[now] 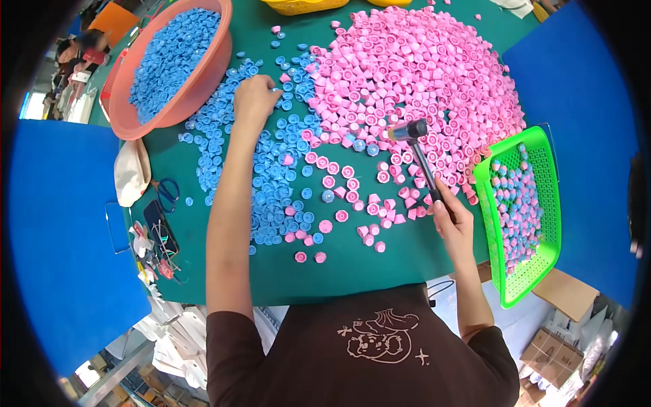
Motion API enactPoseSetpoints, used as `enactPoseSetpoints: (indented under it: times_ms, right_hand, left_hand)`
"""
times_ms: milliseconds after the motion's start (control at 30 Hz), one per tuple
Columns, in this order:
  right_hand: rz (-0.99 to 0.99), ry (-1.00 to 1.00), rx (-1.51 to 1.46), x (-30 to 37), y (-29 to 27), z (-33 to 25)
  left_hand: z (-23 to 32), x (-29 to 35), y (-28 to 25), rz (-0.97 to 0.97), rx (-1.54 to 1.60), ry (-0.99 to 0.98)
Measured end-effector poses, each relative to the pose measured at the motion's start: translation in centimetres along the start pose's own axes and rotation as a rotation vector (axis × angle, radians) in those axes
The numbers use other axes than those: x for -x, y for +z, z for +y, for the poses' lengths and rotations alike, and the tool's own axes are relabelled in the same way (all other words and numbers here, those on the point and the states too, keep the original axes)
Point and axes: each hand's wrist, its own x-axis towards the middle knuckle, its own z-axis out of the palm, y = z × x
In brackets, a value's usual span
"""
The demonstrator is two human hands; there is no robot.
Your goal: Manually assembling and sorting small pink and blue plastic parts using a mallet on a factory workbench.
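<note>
My right hand point(453, 218) is wrapped round the dark handle of a small mallet point(422, 157). The mallet's head, black at one end and yellowish at the other, is raised above the pink pieces. Stretched farther forward, my left hand point(255, 102) is closed, fingers curled down among small round blue plastic caps point(270, 220). Whatever its fingertips hold is hidden. A big heap of small pink plastic cups point(407, 68) covers the far right of the table. Between the hands, rows of pink cups point(332, 167) stand with their hollow sides up.
An orange basin point(218, 64) full of blue caps stands at the far left. On the right, a green basket point(557, 224) holds joined pink-and-blue pieces. Scissors point(166, 193), a phone point(161, 227) and a cloth pouch point(131, 173) lie along the left edge. Blue panels flank the green table point(183, 264).
</note>
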Motion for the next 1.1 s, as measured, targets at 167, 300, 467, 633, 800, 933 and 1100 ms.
enactPoseSetpoints:
  times_ms: [167, 300, 467, 633, 800, 933, 1100]
  right_hand:
    - [0.040, 0.020, -0.006, 0.3, 0.2, 0.2]
    - [-0.012, -0.002, -0.007, 0.2, 0.6, 0.5]
    - [-0.099, -0.071, 0.071, 0.2, 1.8, 0.1]
    - [-0.121, -0.128, 0.104, 0.3, 2.5, -0.5]
    - [-0.092, -0.345, 0.190, -0.6, 4.0, -0.3]
    - [-0.208, -0.181, 0.280, -1.3, 5.0, -3.4]
    - [-0.217, -0.378, 0.378, -1.7, 6.7, -5.5]
  left_hand:
    - [4.5, 6.3, -3.0, 0.145, 0.431, 0.030]
    - [7.0, 12.1, -2.3, 0.077, 0.461, 0.374]
    - [6.7, 12.7, -2.2, 0.031, 0.401, 0.390]
    - [6.2, 12.8, -2.1, 0.019, 0.358, 0.407]
    - [5.8, 13.1, -2.2, 0.006, 0.357, 0.378]
    - [5.6, 13.5, -2.5, 0.043, 0.399, 0.333]
    - [2.9, 14.3, -4.9, 0.243, 0.408, 0.189]
